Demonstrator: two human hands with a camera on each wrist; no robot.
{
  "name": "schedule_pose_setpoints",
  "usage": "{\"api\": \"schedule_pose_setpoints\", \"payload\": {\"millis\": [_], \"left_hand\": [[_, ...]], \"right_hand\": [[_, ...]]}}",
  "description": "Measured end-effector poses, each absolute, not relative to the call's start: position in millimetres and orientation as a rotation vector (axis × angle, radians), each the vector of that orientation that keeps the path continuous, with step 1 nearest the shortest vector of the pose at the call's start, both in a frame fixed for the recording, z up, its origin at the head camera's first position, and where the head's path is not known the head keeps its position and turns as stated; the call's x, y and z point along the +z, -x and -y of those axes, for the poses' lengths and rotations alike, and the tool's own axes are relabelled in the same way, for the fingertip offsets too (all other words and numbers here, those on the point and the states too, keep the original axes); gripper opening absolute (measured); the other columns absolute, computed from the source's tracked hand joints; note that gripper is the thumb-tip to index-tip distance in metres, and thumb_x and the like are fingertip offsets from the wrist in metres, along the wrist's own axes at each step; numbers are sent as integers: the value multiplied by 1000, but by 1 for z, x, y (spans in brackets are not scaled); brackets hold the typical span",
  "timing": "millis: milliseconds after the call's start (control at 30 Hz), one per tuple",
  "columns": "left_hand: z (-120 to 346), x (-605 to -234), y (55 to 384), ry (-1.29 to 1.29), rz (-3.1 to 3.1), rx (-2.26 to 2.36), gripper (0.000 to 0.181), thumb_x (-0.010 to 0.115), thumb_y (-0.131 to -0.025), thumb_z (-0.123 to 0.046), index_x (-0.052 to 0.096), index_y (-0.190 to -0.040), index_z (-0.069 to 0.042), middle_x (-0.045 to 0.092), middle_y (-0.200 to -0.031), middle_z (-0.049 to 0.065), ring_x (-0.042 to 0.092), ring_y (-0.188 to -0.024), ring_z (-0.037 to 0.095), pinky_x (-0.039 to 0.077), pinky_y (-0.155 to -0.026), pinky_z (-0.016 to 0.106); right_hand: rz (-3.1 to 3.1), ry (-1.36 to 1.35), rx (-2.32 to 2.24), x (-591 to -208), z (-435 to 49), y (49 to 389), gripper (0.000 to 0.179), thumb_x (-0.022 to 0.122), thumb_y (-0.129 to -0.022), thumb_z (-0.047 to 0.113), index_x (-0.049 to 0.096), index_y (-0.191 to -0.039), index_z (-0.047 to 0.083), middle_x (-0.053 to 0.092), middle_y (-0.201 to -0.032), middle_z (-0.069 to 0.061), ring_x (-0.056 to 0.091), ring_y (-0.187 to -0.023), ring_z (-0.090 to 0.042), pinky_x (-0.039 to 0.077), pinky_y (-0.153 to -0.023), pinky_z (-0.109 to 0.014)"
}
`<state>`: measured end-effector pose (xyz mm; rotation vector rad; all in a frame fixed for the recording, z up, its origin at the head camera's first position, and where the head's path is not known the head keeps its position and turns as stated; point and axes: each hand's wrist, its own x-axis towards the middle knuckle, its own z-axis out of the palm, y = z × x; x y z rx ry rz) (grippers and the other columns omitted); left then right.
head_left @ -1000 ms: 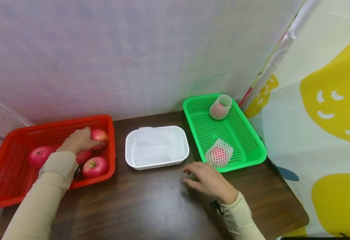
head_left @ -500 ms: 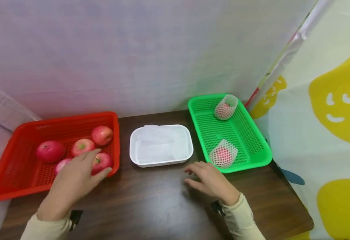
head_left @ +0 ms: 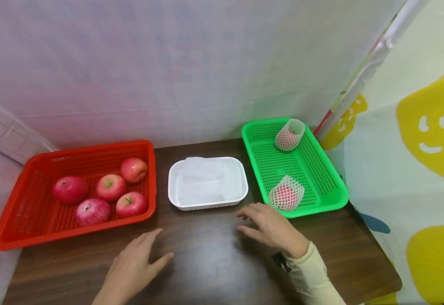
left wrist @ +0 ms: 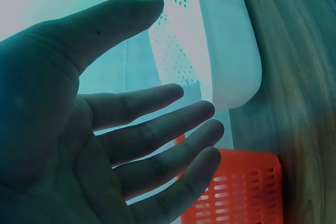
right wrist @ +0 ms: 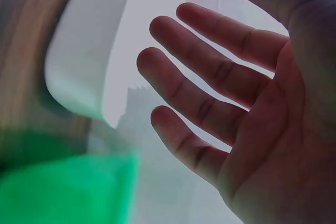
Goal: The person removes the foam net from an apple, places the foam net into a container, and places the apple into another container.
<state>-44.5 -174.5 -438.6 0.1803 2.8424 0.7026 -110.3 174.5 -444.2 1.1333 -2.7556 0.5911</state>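
My left hand [head_left: 132, 264] is over the table in front of the red basket [head_left: 6, 231], thumb and fingers spread apart and nothing between them. In the left wrist view its palm and straight fingers [left wrist: 157, 135] show bare. My right hand [head_left: 271, 226] is just in front of the green basket [head_left: 328, 207], fingers loosely bent and holding nothing. Several red apples [head_left: 111, 187] lie in the red basket. Between the baskets stands a white basket [head_left: 208, 205] with white foam nets [head_left: 200, 169] in it. Two net-wrapped apples [head_left: 287, 195] sit in the green basket, one near, one far.
All three baskets stand in a row on a dark wooden table [head_left: 202, 254]. A pale curtain [head_left: 161, 76] hangs right behind them. On the right hangs a sheet with yellow fruit prints [head_left: 440, 118], close to the table's edge.
My left hand has left the apples in the red basket and come back toward the table's front, with nothing in it. The right hand has stayed nearly still. The head view has shifted slightly.
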Motion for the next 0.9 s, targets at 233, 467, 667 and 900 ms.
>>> {"api": "schedule_pose_setpoints", "payload": {"millis": [233, 467, 667, 900], "left_hand": [[171, -437, 47, -188, -2862, 726, 68, 80, -83, -41, 57, -138, -8, 60, -131, 17, 57, -119, 40, 46, -91, 64], [171, -443, 47, -212, -2807, 727, 69, 80, -83, -44, 57, -138, -9, 61, -131, 15, 56, -119, 39, 46, -91, 63], [172, -447, 43, -255, -2752, 768, 66, 83, -81, -40, 60, -135, -10, 63, -129, 10, 58, -119, 34, 47, -95, 59], [175, -453, 36, -228, -2699, 795, 65, 84, -79, -42, 63, -132, -10, 64, -126, 9, 60, -116, 33, 47, -95, 58]], "right_hand": [[2655, -1166, 352, -395, -205, 164, 29, 81, -85, 23, 69, -105, 6, 68, -94, -5, 66, -81, -23, 55, -72, -41], [2879, -1062, 68, -350, -239, 270, 30, 77, -89, 19, 66, -111, 1, 65, -101, -15, 63, -83, -30, 54, -75, -46], [3120, -930, -194, -365, -253, 348, 34, 72, -93, 18, 64, -122, 1, 61, -115, -21, 60, -100, -38, 50, -85, -54], [3200, -914, -578, -413, -269, 392, 45, 73, -93, 16, 58, -134, 3, 58, -127, -25, 51, -120, -45, 35, -103, -63]]}}
